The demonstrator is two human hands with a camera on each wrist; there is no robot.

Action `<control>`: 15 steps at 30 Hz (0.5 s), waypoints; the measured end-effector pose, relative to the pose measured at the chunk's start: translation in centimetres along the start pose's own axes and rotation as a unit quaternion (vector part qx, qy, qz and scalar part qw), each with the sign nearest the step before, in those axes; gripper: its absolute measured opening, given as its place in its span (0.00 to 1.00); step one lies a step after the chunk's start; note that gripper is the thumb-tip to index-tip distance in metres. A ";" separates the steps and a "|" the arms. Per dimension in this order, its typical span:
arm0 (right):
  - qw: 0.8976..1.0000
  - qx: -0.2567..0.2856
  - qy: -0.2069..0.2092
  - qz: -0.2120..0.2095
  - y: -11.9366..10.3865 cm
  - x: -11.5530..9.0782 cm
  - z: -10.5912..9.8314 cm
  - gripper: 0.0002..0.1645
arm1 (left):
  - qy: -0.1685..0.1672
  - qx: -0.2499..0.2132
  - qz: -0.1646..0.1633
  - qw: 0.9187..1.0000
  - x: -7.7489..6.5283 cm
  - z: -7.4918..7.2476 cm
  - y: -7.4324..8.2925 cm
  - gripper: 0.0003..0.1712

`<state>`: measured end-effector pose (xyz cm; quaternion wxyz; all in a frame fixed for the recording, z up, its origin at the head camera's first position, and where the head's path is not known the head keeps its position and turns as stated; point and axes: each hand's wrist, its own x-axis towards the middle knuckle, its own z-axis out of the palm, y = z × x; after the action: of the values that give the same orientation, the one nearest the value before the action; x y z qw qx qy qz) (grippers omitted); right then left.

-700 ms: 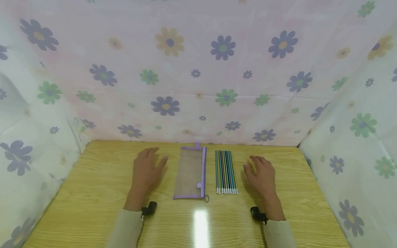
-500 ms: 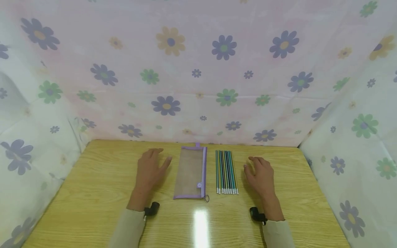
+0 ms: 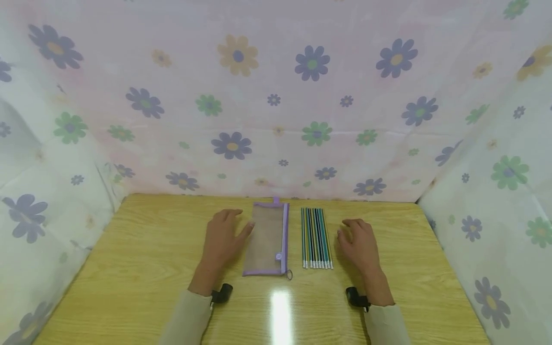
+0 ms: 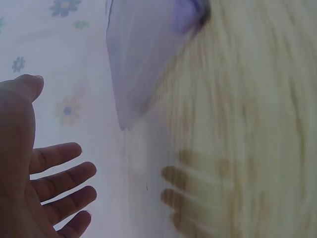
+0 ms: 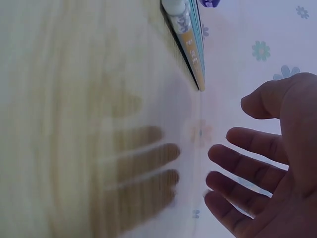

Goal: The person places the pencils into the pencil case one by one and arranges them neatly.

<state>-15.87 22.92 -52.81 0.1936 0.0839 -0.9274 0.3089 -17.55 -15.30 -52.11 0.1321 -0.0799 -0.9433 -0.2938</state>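
A see-through mesh zip pouch with purple edging lies flat at the middle of the table, its zip along the right side. Just right of it, several striped pencils lie side by side, white eraser ends toward the person. My left hand is at the pouch's left edge, thumb tip overlapping that edge in the head view; its fingers are spread and hold nothing. Close to the right of the pencils is my right hand, fingers relaxed and holding nothing. One pencil's eraser end shows in the right wrist view.
The wooden table ends at a flowered cloth that hangs behind it and along both sides. A metal ring hangs off the pouch's near right corner. Black wrist cameras sit on both wrists.
My left hand has moved right, from apart from the pouch up to its left edge. My right hand has shifted slightly left toward the pencils. Pouch and pencils lie as before.
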 end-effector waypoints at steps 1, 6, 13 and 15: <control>1.000 0.001 -0.008 0.006 -0.1 0.0 0.0 0.17 | -0.003 -0.002 0.001 1.000 0.0 0.1 0.3 0.34; 0.999 0.000 -0.041 0.032 -0.9 0.3 0.1 0.18 | -0.022 -0.008 0.012 1.000 0.1 0.5 2.2 0.34; 0.996 0.002 -0.069 0.048 -1.9 1.0 0.1 0.16 | -0.035 0.001 0.032 0.999 0.1 1.5 5.0 0.36; 0.996 0.000 -0.073 0.045 -2.1 1.2 0.2 0.16 | -0.036 0.004 0.038 0.999 0.2 1.8 5.5 0.36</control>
<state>-16.48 21.12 -51.29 0.1111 0.0640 -0.9420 0.3102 -16.85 -9.72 -50.56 0.1095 -0.1259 -0.9448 -0.2820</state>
